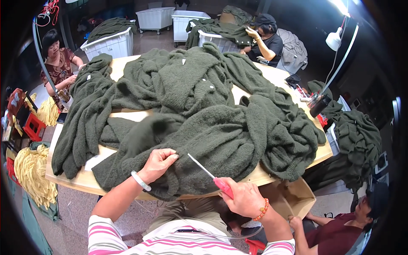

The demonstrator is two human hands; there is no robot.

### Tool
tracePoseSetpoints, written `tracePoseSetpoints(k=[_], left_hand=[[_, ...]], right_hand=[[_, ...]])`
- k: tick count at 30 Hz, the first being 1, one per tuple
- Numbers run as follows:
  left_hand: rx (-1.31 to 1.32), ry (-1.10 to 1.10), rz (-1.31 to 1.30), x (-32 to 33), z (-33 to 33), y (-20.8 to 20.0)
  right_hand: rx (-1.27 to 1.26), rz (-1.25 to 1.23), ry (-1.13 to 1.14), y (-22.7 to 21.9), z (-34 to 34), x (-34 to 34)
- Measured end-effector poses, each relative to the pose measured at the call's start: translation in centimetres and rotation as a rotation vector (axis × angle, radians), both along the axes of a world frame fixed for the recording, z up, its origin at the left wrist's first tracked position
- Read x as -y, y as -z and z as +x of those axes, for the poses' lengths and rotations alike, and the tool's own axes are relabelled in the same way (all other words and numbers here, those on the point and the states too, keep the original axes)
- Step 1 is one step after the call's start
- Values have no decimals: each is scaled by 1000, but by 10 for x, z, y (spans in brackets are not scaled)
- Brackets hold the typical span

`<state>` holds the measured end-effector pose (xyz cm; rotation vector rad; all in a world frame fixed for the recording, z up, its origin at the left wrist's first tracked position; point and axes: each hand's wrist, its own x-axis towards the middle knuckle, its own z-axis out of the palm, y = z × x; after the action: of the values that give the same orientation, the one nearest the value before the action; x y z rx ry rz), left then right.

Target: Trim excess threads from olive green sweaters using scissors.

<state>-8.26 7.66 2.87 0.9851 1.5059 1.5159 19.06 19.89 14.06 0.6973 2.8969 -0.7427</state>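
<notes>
A dark green fleecy garment [212,140] lies bunched on the table in front of me. My left hand [155,166] is closed in a pinch on its near left part, the fingertips pressed together on the cloth. In my right hand [247,199] is a tool with a pink handle [222,186] and a long thin metal shaft. The shaft points up and left over the garment, its tip a little right of my left fingertips; whether it touches the cloth I cannot tell. A pale hose or cord curves below my right wrist.
More green garments pile across the wooden table [191,196]. Co-workers sit at the far left, far right and near right. A cardboard box [299,197] stands at the near right edge. A black bottle [320,105], a lamp [334,39] and white bins [111,46] stand around.
</notes>
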Motion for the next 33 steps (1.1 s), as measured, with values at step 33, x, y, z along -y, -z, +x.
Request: tracePoseSetpoints(k=[33], left_hand=[[-1095,52,-21,36,27,-31]], right_hand=[[-271,-13,146,26,23,-11]])
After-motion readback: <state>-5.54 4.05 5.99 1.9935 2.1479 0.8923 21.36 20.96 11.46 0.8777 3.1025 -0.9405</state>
